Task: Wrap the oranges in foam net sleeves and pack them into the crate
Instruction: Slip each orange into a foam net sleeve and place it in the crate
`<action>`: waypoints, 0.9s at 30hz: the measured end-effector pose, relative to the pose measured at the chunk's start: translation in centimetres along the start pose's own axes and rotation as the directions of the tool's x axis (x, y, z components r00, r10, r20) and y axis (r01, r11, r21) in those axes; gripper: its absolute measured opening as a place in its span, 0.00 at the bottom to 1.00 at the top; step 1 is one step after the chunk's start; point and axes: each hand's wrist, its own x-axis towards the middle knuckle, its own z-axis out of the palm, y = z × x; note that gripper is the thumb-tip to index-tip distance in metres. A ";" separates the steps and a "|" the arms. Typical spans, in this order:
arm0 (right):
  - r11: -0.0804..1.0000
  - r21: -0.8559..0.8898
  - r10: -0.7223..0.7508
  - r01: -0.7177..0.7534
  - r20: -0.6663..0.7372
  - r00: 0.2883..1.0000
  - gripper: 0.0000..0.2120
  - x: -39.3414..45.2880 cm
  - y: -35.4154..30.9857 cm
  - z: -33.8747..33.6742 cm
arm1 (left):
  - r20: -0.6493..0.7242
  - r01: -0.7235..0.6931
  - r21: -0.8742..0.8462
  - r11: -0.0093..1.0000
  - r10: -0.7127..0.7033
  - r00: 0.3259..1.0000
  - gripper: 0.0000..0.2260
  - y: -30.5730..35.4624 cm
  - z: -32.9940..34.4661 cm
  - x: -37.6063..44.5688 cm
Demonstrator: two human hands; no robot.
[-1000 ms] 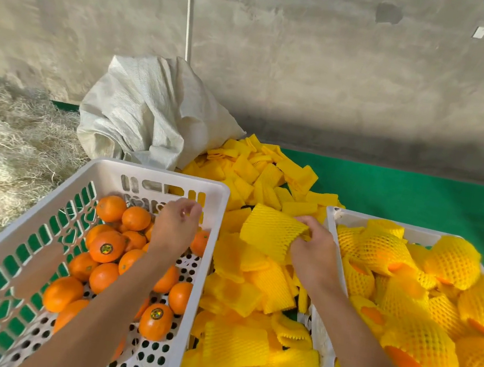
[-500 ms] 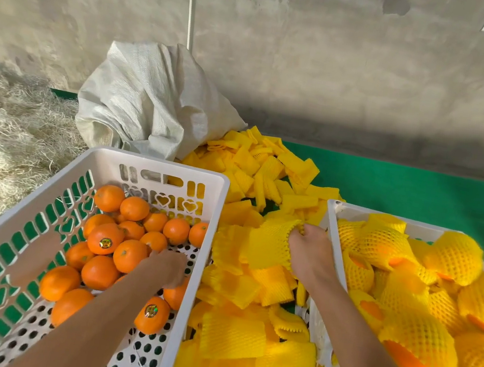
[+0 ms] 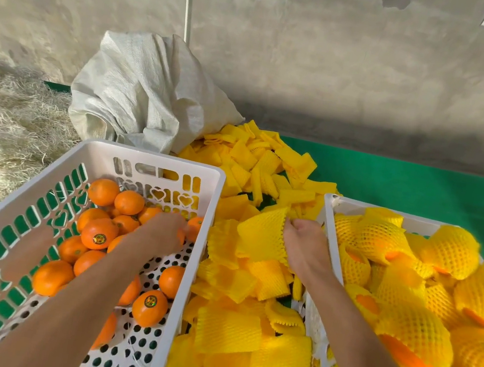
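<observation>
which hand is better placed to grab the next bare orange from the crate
Left. The left hand is already down inside the left crate among the bare oranges. The right hand pinches a foam net sleeve over the pile.

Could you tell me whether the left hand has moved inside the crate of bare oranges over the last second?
Yes. The left hand dropped from the white crate's far wall toward its right wall, among the oranges.
</observation>
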 end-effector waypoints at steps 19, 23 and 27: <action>0.938 -0.330 -0.180 0.109 -0.193 0.965 0.13 0.5 0.3 0.3 | -0.066 -0.101 -0.988 0.113 0.279 0.958 0.28 10.6 1.8 -5.4; 0.910 -0.402 -0.178 0.106 -0.147 0.973 0.16 0.2 0.5 0.6 | -0.038 -0.097 -0.978 0.184 0.303 0.952 0.38 10.8 2.2 -5.4; 0.917 -0.381 -0.177 0.120 -0.119 0.977 0.22 -0.1 0.4 0.3 | 0.082 0.015 -0.978 0.210 0.311 0.947 0.39 10.5 2.3 -5.5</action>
